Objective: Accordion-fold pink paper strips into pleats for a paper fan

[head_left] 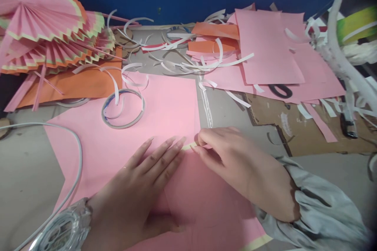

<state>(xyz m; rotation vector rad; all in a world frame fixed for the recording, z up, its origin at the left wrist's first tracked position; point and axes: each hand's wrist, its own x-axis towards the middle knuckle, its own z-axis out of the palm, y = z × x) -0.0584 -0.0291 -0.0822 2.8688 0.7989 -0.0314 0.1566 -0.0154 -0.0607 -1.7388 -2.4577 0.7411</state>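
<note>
Flat on a pink paper sheet (203, 204) in front of me lies my left hand (150, 176), its fingers stretched out and the tips reaching a pale yellow strip (189, 146) along the paper's edge. At the right end of that strip my right hand (235, 160) is closed in a pinch on the edge of the paper. Under both hands, a larger pink sheet (167, 102) extends further back. A roll of tape (123, 126), seen as a thin ring, rests on this sheet beyond my left fingers. My left palm covers part of the paper.
Pleated pink paper fans (44, 15) with green and orange edges stand at the back left over orange paper (85, 82). Stacked pink sheets (265, 47) lie back right, above cardboard (262, 117). White paper strips (188, 64) are scattered between. A white cable (80, 157) curves at left.
</note>
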